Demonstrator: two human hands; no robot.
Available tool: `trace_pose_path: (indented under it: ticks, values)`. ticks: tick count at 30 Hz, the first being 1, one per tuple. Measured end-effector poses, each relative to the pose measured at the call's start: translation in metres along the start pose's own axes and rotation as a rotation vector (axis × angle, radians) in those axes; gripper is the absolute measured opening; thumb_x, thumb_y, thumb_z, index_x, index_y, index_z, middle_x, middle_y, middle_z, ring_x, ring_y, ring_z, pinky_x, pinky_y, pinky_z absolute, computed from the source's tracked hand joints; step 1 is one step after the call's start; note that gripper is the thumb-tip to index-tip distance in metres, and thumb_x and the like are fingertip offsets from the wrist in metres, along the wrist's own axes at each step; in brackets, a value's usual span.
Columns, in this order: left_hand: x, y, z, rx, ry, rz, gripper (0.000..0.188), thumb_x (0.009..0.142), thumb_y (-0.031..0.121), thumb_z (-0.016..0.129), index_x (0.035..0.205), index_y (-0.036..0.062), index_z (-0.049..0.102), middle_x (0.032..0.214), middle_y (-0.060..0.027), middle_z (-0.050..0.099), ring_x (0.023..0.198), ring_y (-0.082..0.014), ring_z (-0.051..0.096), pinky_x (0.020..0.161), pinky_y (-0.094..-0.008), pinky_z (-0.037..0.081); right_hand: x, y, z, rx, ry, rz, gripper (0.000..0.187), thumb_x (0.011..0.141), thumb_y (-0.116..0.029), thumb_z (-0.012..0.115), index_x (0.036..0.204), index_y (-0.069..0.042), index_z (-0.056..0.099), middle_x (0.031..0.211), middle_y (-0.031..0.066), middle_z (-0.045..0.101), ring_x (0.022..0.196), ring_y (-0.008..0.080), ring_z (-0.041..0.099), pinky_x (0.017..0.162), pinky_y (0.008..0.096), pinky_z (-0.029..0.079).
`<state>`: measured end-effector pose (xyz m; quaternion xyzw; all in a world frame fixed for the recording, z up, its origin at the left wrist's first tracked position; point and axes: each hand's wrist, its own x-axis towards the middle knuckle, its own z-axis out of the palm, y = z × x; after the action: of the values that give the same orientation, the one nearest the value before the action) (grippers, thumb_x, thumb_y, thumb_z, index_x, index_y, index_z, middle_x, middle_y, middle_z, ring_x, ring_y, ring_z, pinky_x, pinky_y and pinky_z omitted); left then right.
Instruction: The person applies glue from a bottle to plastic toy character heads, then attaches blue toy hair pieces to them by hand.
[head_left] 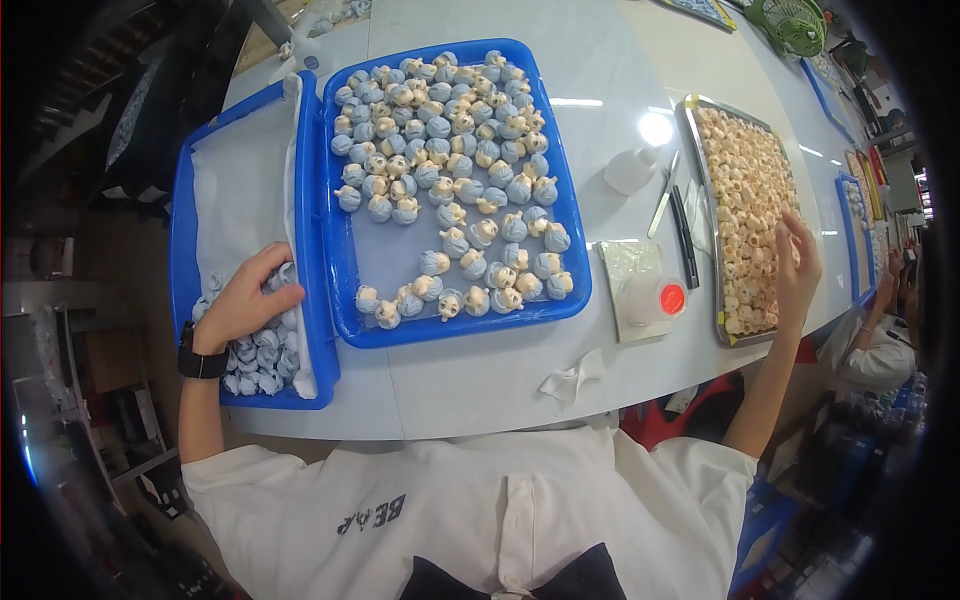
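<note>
My left hand (pixel 248 305), with a dark watch at its wrist, reaches into a blue tray (pixel 186 230) lined with white cloth. Its thumb and fingers curl around a small blue-grey hair piece (pixel 283 277), above a pile of similar pieces (pixel 262 362). Over at the right, my right hand (pixel 798 268) hovers above a metal-rimmed tray (pixel 706 225) of small hollow cream-coloured head pieces (pixel 745 200). Its fingers are bent together; what lies between them, if anything, is hidden. Between my hands, a second blue tray (pixel 572 290) holds many small doll heads with blue-grey hair (pixel 460 165).
On the white table are a clear bottle (pixel 630 172), a tweezer-like metal tool (pixel 662 195), a black pen (pixel 686 240), a jar with a red lid (pixel 655 300) on a pale packet (pixel 622 258), and crumpled white paper (pixel 574 378). A green fan (pixel 790 25) stands far right; a co-worker (pixel 875 345) sits beyond.
</note>
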<state>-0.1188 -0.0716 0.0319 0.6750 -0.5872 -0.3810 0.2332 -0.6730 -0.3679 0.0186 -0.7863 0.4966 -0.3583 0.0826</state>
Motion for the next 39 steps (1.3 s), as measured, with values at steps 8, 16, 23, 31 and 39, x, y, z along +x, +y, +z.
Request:
trace_pose_path:
  ticks: [8, 16, 23, 31, 39]
  values:
    - [-0.001, -0.003, 0.003, -0.068, 0.037, -0.097, 0.020, 0.092, 0.018, 0.046, 0.093, -0.0009, 0.051, 0.082, -0.0031, 0.049, 0.079, -0.0104, 0.047, 0.076, -0.0236, 0.039, -0.023, -0.001, -0.010, 0.308, 0.068, 0.136, 0.023, 0.089, -0.008, 0.056, 0.110, 0.001, 0.059, 0.107, 0.0069, 0.062, 0.096, 0.0126, 0.058, 0.083, 0.0230, 0.045]
    - [0.003, -0.005, 0.003, -0.260, 0.076, -0.150, 0.025, 0.090, 0.010, 0.039, 0.107, -0.0025, 0.053, 0.089, -0.0055, 0.058, 0.084, -0.0128, 0.052, 0.081, -0.0248, 0.040, -0.041, -0.003, -0.019, 0.265, 0.105, 0.198, 0.025, 0.090, -0.009, 0.055, 0.113, 0.001, 0.058, 0.108, 0.0053, 0.061, 0.092, 0.0093, 0.057, 0.079, 0.0196, 0.045]
    - [0.006, -0.003, -0.003, -0.065, -0.058, -0.197, 0.035, 0.079, 0.005, 0.042, 0.110, -0.0077, 0.052, 0.098, -0.0095, 0.061, 0.087, -0.0154, 0.054, 0.082, -0.0264, 0.041, -0.057, -0.013, -0.022, 0.292, 0.147, 0.218, 0.027, 0.090, -0.011, 0.056, 0.113, 0.002, 0.057, 0.110, 0.0068, 0.060, 0.095, 0.0105, 0.056, 0.083, 0.0220, 0.044]
    - [0.007, -0.005, 0.001, -0.182, 0.017, -0.200, 0.049, 0.075, 0.005, 0.044, 0.122, -0.0056, 0.047, 0.111, -0.0111, 0.058, 0.101, -0.0181, 0.053, 0.091, -0.0268, 0.039, -0.068, -0.027, -0.026, 0.335, 0.172, 0.306, 0.025, 0.091, -0.010, 0.052, 0.112, 0.003, 0.058, 0.110, 0.0081, 0.060, 0.104, 0.0148, 0.055, 0.091, 0.0275, 0.041]
    - [0.010, -0.006, -0.002, -0.174, -0.015, -0.212, 0.045, 0.074, 0.008, 0.048, 0.117, -0.0064, 0.051, 0.108, -0.0117, 0.060, 0.099, -0.0170, 0.054, 0.090, -0.0267, 0.040, -0.082, -0.042, -0.021, 0.394, 0.209, 0.337, 0.025, 0.090, -0.009, 0.054, 0.111, 0.003, 0.058, 0.108, 0.0096, 0.061, 0.103, 0.0149, 0.055, 0.090, 0.0253, 0.040]
